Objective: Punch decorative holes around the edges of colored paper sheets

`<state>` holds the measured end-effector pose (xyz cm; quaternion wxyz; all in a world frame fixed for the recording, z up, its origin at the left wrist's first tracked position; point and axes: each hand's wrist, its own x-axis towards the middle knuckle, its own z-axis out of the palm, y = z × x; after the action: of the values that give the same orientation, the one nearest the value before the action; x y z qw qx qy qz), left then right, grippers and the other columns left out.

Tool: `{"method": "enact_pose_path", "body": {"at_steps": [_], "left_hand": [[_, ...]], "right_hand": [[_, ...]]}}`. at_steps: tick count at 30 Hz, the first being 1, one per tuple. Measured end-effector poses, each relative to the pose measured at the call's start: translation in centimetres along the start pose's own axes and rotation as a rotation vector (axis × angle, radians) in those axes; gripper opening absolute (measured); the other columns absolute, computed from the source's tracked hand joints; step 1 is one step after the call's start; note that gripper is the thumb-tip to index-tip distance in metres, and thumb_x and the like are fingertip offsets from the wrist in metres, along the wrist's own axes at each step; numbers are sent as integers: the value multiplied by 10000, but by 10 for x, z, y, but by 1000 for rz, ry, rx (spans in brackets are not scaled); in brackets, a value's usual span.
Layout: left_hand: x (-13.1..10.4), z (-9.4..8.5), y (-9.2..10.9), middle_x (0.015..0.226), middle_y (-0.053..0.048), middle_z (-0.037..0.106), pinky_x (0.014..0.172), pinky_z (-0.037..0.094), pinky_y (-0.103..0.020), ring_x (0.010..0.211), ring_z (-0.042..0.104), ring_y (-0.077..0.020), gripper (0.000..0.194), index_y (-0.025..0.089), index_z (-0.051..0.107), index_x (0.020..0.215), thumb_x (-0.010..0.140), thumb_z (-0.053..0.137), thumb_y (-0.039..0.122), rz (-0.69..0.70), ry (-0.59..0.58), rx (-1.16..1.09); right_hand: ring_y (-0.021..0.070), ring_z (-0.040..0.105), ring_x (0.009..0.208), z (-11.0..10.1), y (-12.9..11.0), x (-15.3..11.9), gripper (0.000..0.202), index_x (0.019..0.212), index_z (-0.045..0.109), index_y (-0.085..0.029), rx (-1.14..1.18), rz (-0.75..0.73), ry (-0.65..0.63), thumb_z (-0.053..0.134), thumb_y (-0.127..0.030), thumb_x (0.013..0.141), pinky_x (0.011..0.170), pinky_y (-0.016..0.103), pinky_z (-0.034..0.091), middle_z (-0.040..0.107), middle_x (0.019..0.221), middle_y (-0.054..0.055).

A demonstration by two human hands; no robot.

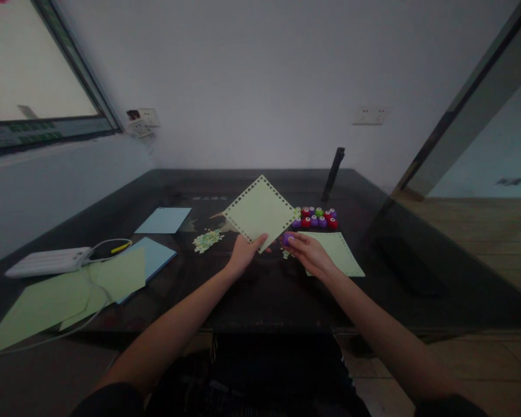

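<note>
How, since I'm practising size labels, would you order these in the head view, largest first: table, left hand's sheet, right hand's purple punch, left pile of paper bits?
1. Table
2. Sheet
3. Pile of paper bits
4. Purple punch, partly hidden by the right hand; ranked by what shows

Window (37,63) cut off, purple punch (287,237) partly hidden by fingers (300,243), tabletop lettering (210,198) blurred

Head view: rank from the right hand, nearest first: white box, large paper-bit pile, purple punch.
1. Purple punch: held in the right hand.
2. Paper-bit pile: left of the left hand.
3. White box: at the far left.
</note>
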<state>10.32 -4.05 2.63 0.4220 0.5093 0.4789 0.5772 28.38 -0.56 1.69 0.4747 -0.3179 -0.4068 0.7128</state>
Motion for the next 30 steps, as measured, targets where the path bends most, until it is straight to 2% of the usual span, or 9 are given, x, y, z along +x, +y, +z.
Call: {"method": "enact_pose_path", "body": {"at_steps": [10, 16, 21, 26, 30], "left_hand": [[1, -2, -5, 737, -82, 715, 576, 516, -278, 534, 640, -178, 247, 112, 640, 874, 763, 629, 333, 57, -35, 130], [0, -2, -3, 745, -74, 715, 580, 516, -282, 532, 637, -177, 238, 120, 639, 869, 759, 629, 331, 75, -29, 134], [-2, 0, 2, 711, -65, 712, 573, 511, -281, 544, 641, -185, 200, 120, 638, 840, 753, 633, 300, 51, -19, 156], [-2, 2, -1, 764, -56, 717, 554, 505, -268, 518, 632, -167, 240, 124, 627, 917, 735, 647, 280, 46, -44, 142], [-4, 3, 2, 704, -55, 706, 607, 511, -277, 575, 650, -184, 179, 119, 649, 825, 731, 649, 271, 61, -65, 204]], "right_hand": [[152, 648, 811, 1, 2, 0, 343, 861, 689, -165, -41, -30, -6, 814, -202, 544, 871, 319, 483, 704, 866, 48], [163, 649, 823, 1, 1, -1, 377, 884, 682, -166, -45, -29, -20, 815, -211, 535, 870, 323, 481, 706, 884, 52], [153, 651, 789, 2, 1, -2, 390, 849, 663, -167, -14, -13, 12, 827, -198, 497, 854, 317, 482, 703, 838, 37], [144, 646, 752, 3, 1, -1, 389, 827, 638, -169, -16, -19, 30, 827, -200, 488, 812, 302, 490, 696, 818, 33], [142, 640, 724, 4, 1, -2, 355, 756, 618, -169, -41, -30, 36, 831, -204, 474, 767, 289, 497, 683, 767, 22]]}}
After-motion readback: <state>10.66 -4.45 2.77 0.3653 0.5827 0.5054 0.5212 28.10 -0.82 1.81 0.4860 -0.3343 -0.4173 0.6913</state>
